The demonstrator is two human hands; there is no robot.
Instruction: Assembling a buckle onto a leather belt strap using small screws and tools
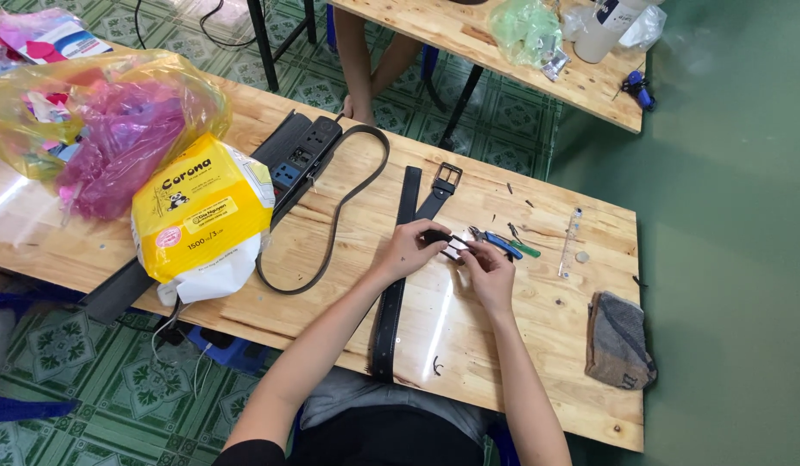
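A wooden counter (348, 259) stands on a green tiled floor (89, 397). On it a black belt (391, 302) lies lengthwise in front of the person. Over the belt, the left hand (409, 250) and right hand (488, 269) both pinch a small black-and-white piece (447, 244), each grip closed on it. Pliers (503, 244) lie just beyond; a yellow packet (201, 211) sits at the left.

A pale wooden table (348, 224) crosses the frame's middle, with a second wooden table (469, 34) at upper centre. Patterned green tile floor (98, 380) fills the lower left; plain green floor (728, 216) covers the right.
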